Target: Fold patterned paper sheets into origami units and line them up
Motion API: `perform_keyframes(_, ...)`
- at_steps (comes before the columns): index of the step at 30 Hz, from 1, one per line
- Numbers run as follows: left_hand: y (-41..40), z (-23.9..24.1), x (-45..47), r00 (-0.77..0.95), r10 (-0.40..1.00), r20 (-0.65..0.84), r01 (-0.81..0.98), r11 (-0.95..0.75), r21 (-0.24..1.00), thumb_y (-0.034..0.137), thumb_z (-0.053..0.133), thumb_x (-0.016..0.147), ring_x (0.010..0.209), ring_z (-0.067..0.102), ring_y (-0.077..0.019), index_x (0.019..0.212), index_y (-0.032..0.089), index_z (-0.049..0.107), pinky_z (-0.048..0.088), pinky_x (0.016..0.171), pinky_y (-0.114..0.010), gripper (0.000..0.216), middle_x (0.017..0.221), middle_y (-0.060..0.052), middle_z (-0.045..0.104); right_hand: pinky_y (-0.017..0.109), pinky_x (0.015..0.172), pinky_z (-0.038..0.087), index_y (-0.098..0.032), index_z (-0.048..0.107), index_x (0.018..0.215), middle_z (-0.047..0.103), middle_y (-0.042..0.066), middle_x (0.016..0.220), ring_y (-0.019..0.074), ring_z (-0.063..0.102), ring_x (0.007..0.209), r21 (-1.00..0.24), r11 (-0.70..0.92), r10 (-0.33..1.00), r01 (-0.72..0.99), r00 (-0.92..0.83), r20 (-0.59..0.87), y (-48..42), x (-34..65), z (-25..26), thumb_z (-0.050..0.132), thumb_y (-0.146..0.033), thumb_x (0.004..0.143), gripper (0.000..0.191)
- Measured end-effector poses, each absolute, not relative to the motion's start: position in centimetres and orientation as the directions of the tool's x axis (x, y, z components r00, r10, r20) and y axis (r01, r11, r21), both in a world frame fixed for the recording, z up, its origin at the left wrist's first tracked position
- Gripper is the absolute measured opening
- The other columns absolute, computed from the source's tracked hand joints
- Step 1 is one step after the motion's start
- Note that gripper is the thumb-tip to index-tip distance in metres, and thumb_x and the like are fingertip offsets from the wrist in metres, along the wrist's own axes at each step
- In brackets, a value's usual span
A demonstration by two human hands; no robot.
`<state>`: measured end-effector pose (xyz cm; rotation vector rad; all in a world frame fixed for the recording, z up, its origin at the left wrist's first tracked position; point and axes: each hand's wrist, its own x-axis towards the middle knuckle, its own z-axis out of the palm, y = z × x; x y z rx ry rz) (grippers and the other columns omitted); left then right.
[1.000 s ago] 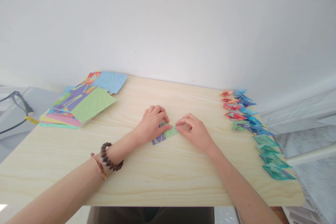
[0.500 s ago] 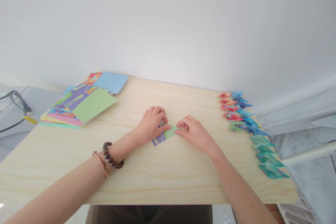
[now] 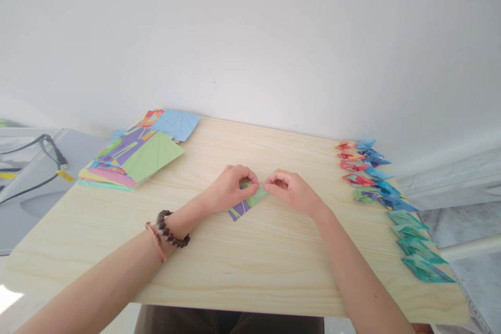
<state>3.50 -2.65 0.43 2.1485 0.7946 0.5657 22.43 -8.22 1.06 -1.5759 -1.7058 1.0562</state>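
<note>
A small folded piece of origami paper [image 3: 243, 207], purple and light green, lies near the middle of the table between my hands. My left hand [image 3: 231, 188] is closed in a pinch on the paper's upper edge, thumb and forefinger meeting over the green part. At the paper's right green tip, my right hand [image 3: 291, 190] pinches with thumb and forefinger, the other fingers curled. Part of the paper is hidden behind my left thumb and fingers. Two bracelets, one of dark beads [image 3: 170, 229], circle my left wrist.
A stack of patterned paper sheets [image 3: 156, 156] lies at the left back of the wooden table [image 3: 250, 261]. Several folded paper pieces in red, blue and green [image 3: 420, 250] line the right edge. Black cables [image 3: 50, 146] are beyond the left edge; a white wall [image 3: 250, 36] stands behind.
My left fingertips have shifted right along the paper, closing into a tighter pinch. My right hand stays at the tip, its fingers more curled. The camera view has swung slightly left.
</note>
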Motion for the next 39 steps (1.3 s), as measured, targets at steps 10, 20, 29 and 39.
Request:
perform_keyframes(10, -2.7, 0.9, 3.4, 0.735, 0.669, 0.114, 0.382, -0.547, 0.745, 0.022, 0.052, 0.077, 0.074, 0.058, -0.0125, 0.076, 0.018, 0.06, 0.042, 0.083, -0.029, 0.009, 0.077, 0.001, 0.065, 0.024, 0.062, 0.041, -0.018, 0.056, 0.075, 0.052, 0.0, 0.076, 0.0102, 0.049, 0.067, -0.823, 0.142, 0.976, 0.55, -0.215, 0.025, -9.0, 21.6, 1.1, 0.05, -0.024, 0.081, 0.01)
perform_keyframes(20, -2.5, 1.6, 2.9, 0.781, 0.612, 0.12, 0.358, -0.598, 0.717, 0.017, 0.05, 0.075, 0.075, 0.055, -0.0133, 0.075, 0.017, 0.058, 0.039, 0.082, -0.029, 0.007, 0.075, 0.001, 0.062, 0.023, 0.062, 0.039, -0.017, 0.054, 0.073, 0.05, -0.001, 0.075, 0.0098, 0.047, 0.067, -0.838, 0.167, 0.964, 0.52, -0.266, 0.028, -9.2, 23.0, 1.4, 0.051, -0.023, 0.08, 0.009)
perform_keyframes(29, -2.6, 1.7, 2.6, 0.788, 0.608, 0.101, 0.347, -0.573, 0.743, 0.02, 0.051, 0.076, 0.084, 0.055, -0.0155, 0.084, 0.017, 0.058, 0.037, 0.087, -0.03, 0.011, 0.085, 0.0, 0.063, 0.023, 0.062, 0.039, -0.017, 0.054, 0.073, 0.051, 0.0, 0.076, 0.0093, 0.046, 0.066, -0.855, 0.162, 0.957, 0.493, -0.291, 0.013, -9.7, 23.2, 1.8, 0.054, -0.02, 0.079, 0.007)
perform_keyframes(39, -2.9, 1.3, 2.8, 0.801, 0.591, 0.098, 0.345, -0.589, 0.731, 0.023, 0.051, 0.076, 0.081, 0.055, -0.0144, 0.078, 0.019, 0.057, 0.032, 0.093, -0.033, 0.007, 0.077, 0.002, 0.062, 0.023, 0.063, 0.04, -0.018, 0.054, 0.073, 0.049, 0.0, 0.076, 0.0097, 0.046, 0.068, -0.846, 0.194, 0.963, 0.496, -0.263, 0.066, -9.8, 21.6, 1.1, 0.053, -0.018, 0.079, 0.006)
